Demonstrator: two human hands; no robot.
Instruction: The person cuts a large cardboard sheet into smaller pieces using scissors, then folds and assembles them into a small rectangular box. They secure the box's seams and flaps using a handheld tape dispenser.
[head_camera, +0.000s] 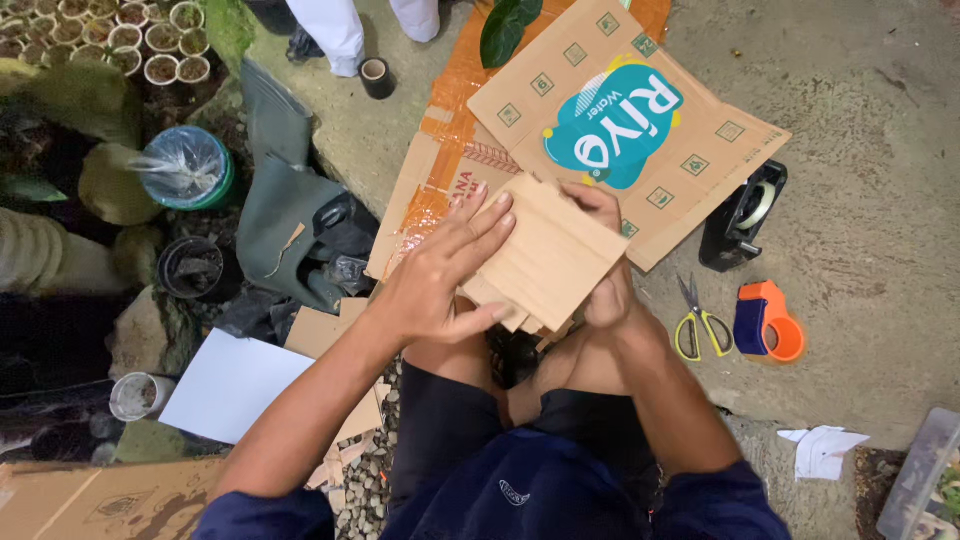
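Observation:
A stack of small brown cardboard pieces (550, 255) is held over my knees, in front of me. My left hand (445, 275) lies flat on the stack's left side, fingers spread over its top face and thumb under its near edge. My right hand (605, 270) grips the stack from the right and from behind, mostly hidden by the cardboard. Beneath and beyond the stack lies a large flattened cardboard box (620, 120) with a blue-green printed logo, on the concrete ground.
Right of me on the concrete: yellow-handled scissors (700, 325), an orange tape dispenser (770, 320), a black desk tape dispenser (745, 215). A tape roll (377, 77) and another person's legs (335, 35) stand beyond. White paper (230, 385), plant pots (190, 265) and cardboard scraps lie left.

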